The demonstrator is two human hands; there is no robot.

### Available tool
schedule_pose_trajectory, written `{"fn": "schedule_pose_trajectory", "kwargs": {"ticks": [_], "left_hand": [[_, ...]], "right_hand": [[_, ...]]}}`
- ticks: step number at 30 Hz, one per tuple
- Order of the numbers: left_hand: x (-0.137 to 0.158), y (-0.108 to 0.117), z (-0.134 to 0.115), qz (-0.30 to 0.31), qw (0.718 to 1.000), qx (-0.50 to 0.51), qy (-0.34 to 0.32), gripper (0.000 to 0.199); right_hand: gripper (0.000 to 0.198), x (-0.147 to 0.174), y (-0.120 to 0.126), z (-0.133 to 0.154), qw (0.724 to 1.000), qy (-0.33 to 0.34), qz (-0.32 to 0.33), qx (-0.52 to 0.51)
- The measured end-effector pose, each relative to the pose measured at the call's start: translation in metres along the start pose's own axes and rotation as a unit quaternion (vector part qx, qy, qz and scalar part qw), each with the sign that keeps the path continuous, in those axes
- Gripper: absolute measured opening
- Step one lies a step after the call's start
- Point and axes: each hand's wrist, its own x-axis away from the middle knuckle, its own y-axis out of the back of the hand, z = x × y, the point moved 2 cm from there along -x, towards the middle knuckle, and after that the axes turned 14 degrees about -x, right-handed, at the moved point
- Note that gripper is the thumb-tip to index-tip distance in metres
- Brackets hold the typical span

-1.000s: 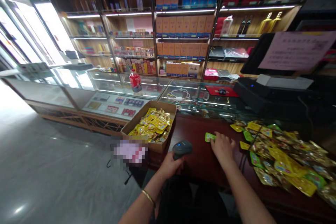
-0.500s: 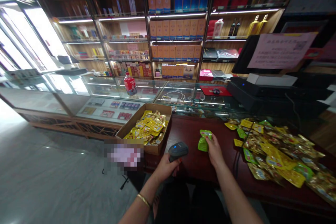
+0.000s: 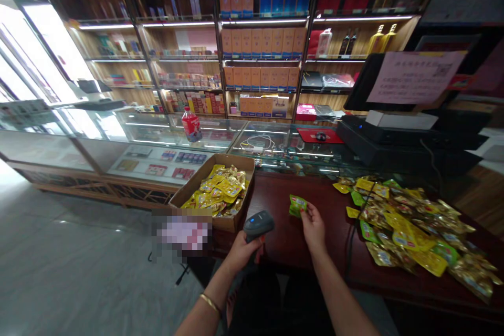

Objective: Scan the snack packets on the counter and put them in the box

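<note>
My left hand [image 3: 243,250] is wrapped round the handle of a dark grey barcode scanner [image 3: 259,224], whose head tilts up and shows a small blue light. To its right, my right hand [image 3: 314,226] pinches a green snack packet [image 3: 297,206] by its edge above the dark red table [image 3: 271,194]. An open cardboard box [image 3: 252,168] with several yellow and gold packets [image 3: 220,189] in it stands left of the scanner. Right of my right hand lies a loose pile of gold, yellow and green packets [image 3: 409,226].
A glass display counter [image 3: 149,136] runs behind the table, with a red-labelled bottle [image 3: 191,125] on it. At the right stand a monitor with a paper sheet [image 3: 415,76] and a black cash drawer [image 3: 397,142]. A dark cable [image 3: 351,236] crosses the table beside the pile.
The green packet in my right hand has moved left, nearer the scanner, and turned. My left hand and the scanner have shifted slightly left in view, as has the whole scene.
</note>
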Motion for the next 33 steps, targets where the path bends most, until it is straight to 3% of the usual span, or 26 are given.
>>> {"fn": "schedule_pose_trajectory", "kwargs": {"ticks": [8,33], "left_hand": [[0.0007,-0.0003,-0.0046,0.007,1.0,0.007,-0.007,0.063],[0.0004,-0.0017,-0.0077,0.004,1.0,0.008,-0.002,0.06]], "right_hand": [[0.059,-0.0002,0.0034,-0.0006,0.996,0.055,-0.007,0.07],[0.054,0.0012,0.0024,0.0018,0.996,0.053,0.008,0.072]]}}
